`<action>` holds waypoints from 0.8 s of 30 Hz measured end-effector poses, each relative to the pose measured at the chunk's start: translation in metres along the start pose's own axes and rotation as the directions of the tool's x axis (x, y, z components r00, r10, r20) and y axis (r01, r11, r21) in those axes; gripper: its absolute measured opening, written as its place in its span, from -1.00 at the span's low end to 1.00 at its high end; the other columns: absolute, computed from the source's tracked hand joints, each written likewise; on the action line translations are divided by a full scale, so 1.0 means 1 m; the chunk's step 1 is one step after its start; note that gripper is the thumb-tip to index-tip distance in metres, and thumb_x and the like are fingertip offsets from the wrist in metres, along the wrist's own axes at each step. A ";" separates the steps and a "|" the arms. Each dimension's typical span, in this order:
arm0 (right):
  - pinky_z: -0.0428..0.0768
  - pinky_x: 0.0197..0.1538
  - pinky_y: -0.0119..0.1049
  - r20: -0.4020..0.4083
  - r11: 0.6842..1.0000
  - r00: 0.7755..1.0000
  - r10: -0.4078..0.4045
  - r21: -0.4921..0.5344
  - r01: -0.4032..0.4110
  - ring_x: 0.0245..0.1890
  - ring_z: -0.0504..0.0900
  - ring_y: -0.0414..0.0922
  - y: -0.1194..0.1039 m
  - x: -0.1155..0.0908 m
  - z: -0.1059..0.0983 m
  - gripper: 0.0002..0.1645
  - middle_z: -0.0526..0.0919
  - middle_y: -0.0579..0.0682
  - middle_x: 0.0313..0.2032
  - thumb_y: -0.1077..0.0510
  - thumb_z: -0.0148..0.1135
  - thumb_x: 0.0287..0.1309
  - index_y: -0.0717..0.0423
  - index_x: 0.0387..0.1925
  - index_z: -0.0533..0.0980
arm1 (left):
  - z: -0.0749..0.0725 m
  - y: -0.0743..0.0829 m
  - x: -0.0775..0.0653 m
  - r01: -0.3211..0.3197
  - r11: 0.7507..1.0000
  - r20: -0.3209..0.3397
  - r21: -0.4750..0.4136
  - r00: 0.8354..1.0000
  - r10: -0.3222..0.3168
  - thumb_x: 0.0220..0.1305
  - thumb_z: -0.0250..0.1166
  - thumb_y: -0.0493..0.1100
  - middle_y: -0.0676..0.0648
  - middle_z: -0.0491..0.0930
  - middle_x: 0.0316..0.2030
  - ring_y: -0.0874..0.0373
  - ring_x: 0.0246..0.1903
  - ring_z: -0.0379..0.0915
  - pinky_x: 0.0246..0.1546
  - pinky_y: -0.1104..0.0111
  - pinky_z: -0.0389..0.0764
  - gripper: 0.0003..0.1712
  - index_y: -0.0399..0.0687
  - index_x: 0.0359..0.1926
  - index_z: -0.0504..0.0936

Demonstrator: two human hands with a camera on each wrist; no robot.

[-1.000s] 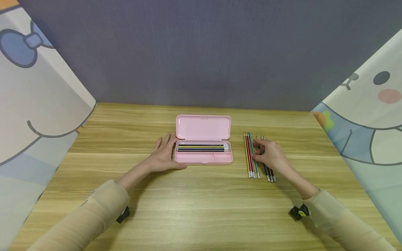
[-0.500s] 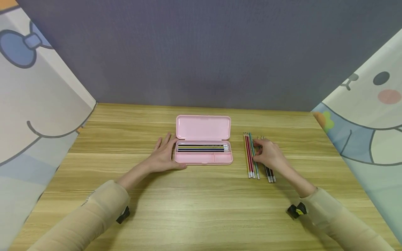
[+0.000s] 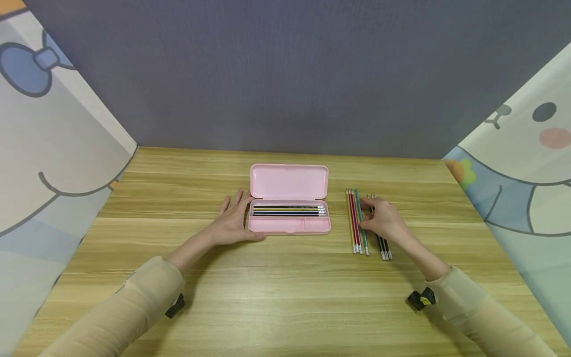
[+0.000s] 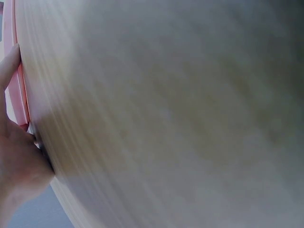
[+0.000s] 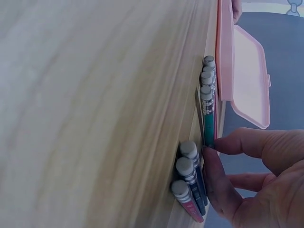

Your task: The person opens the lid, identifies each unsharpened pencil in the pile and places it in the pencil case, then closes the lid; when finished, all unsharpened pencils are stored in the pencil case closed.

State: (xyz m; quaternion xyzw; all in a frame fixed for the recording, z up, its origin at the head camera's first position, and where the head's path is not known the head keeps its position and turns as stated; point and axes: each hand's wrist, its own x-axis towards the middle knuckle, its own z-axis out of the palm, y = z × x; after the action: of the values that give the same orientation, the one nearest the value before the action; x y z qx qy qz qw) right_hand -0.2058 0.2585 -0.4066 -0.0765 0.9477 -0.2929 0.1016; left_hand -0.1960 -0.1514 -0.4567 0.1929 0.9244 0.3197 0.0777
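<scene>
A pink pencil case point(image 3: 276, 226) lies with its lid raised, several dark and yellow-striped pencils point(image 3: 285, 211) in its rear compartment. My left hand point(image 3: 232, 223) rests spread at the case's left end, the thumb along the front edge and the other fingers straight near the back corner. To the right of the case, my right hand point(image 3: 383, 218) pinches a green pencil point(image 5: 208, 126) between thumb and forefinger. That pencil lies just beside a row of red and yellow pencils point(image 3: 354, 223). Under the right hand lie several dark pencils point(image 3: 383, 248), partly hidden.
The wooden table point(image 3: 285, 297) meets a grey panel point(image 3: 285, 89) at its back edge. Cartoon-printed sheets stand at the left and right sides. The case's front strip has a long compartment and a small one.
The far end of the green pencil has shifted slightly right, away from the red pencils. My right hand has moved very little, and the left hand and case stay in place.
</scene>
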 end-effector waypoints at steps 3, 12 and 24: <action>0.68 -0.34 -0.45 0.002 1.000 1.000 0.004 0.006 -0.004 -0.23 0.73 -0.06 0.000 0.000 -0.001 -0.09 0.56 0.43 0.17 0.39 0.38 0.00 0.44 0.42 0.30 | -0.001 0.003 0.000 0.004 1.000 0.003 -0.006 1.000 -0.004 -0.07 0.56 0.32 -0.25 0.02 0.63 -0.30 0.65 -0.39 0.60 -0.25 -0.43 0.21 0.06 0.49 0.15; 0.68 -0.30 -0.36 0.007 0.999 1.000 0.008 -0.043 -0.008 -0.21 0.74 0.00 -0.004 -0.001 -0.002 -0.09 0.55 0.44 0.17 0.38 0.38 -0.01 0.45 0.42 0.30 | -0.002 0.005 -0.001 0.000 1.000 0.002 -0.003 1.000 0.000 -0.05 0.56 0.28 -0.28 0.03 0.62 -0.33 0.64 -0.38 0.59 -0.27 -0.41 0.19 0.02 0.49 0.16; 0.72 -0.29 -0.39 0.045 0.997 0.997 0.062 0.052 -0.065 -0.16 0.71 -0.03 0.000 0.000 -0.004 -0.08 0.57 0.39 0.20 0.36 0.38 0.05 0.39 0.46 0.26 | 0.000 0.001 -0.001 -0.001 1.000 0.003 -0.016 1.000 0.001 -0.05 0.55 0.33 -0.22 0.00 0.64 -0.29 0.65 -0.41 0.59 -0.25 -0.45 0.19 0.04 0.48 0.17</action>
State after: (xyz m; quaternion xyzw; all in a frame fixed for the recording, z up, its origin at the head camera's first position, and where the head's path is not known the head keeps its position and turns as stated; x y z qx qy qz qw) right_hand -0.2069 0.2606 -0.4028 -0.0499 0.9390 -0.3130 0.1333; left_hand -0.1951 -0.1511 -0.4556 0.1933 0.9217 0.3266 0.0806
